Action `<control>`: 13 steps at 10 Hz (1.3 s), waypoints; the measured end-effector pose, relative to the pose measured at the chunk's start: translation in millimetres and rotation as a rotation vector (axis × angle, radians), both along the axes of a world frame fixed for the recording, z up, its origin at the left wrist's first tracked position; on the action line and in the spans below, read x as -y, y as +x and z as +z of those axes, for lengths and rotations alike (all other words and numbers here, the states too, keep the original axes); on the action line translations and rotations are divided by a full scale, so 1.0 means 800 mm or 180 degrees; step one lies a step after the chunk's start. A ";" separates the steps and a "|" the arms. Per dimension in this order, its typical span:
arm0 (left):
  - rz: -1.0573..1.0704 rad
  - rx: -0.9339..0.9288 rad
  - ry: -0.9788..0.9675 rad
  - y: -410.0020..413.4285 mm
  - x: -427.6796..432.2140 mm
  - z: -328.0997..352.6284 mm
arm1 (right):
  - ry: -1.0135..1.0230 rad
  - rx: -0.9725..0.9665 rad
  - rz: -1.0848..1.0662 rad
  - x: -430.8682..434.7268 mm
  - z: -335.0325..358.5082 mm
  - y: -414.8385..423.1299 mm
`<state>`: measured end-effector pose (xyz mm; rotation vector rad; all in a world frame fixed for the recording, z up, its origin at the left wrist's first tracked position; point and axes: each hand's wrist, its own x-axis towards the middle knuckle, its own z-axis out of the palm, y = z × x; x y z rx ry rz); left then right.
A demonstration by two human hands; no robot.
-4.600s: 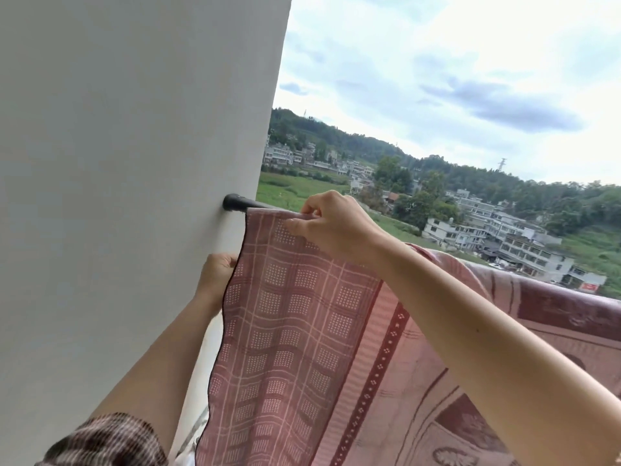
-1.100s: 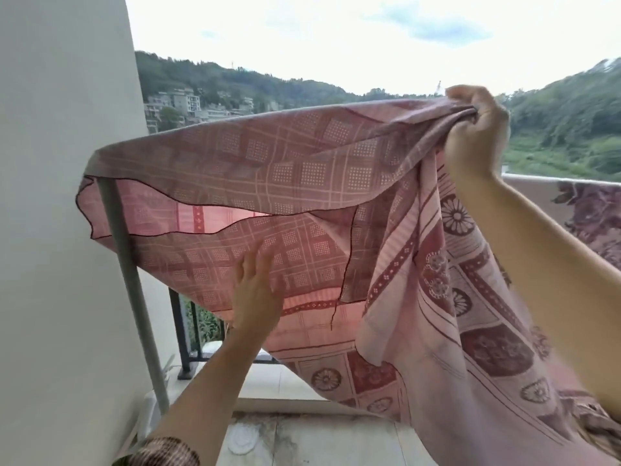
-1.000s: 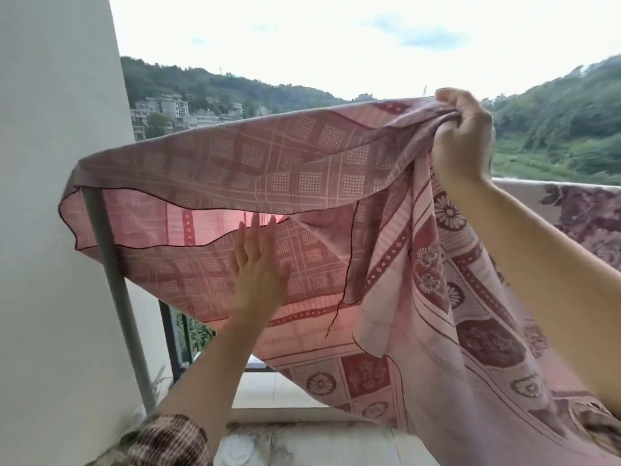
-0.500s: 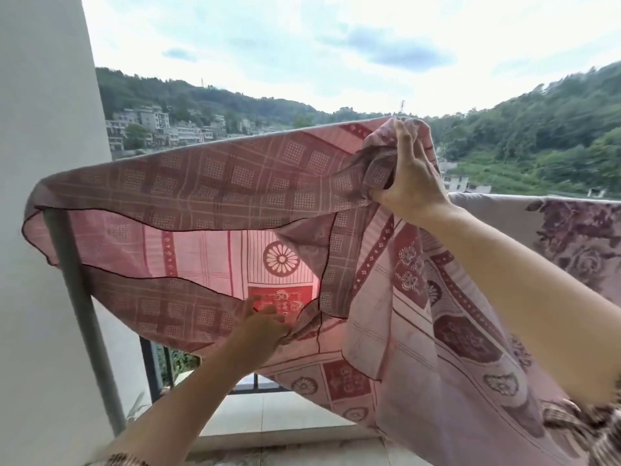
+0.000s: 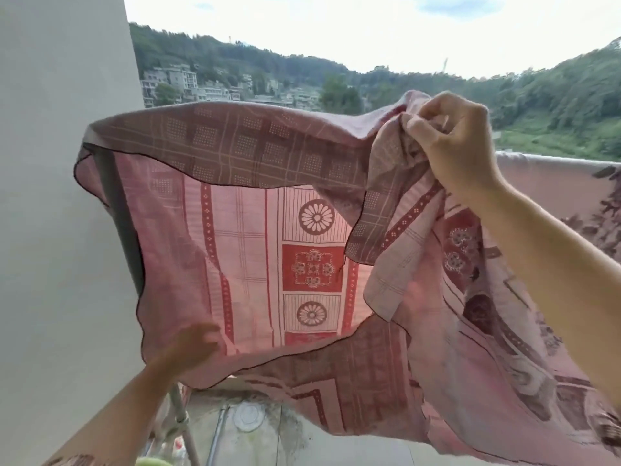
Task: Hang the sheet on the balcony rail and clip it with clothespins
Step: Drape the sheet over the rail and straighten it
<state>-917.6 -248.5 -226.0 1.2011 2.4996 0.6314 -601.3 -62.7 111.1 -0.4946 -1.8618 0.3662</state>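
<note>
A pink and maroon patterned sheet hangs over the balcony rail, which is hidden under the cloth; the covered rail line runs off to the right. My right hand grips a bunched fold of the sheet at the top, raised above rail height. Low on the left, my left hand holds the sheet's dark-trimmed lower hem; it is blurred. The near flap is spread wide between the two hands. No clothespins are in view.
A white wall closes the left side. A grey pipe runs down beside it, partly behind the sheet. Below are the balcony floor and a round drain cover. Hills and buildings lie beyond.
My left hand has dropped and pulled the lower hem down and left, spreading the flap. My right hand has shifted right with its bunched fold. The camera has turned slightly right.
</note>
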 end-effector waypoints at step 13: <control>0.1168 0.1595 0.3434 -0.088 0.086 0.318 | 0.1267 0.1841 0.0190 0.115 -0.025 -0.280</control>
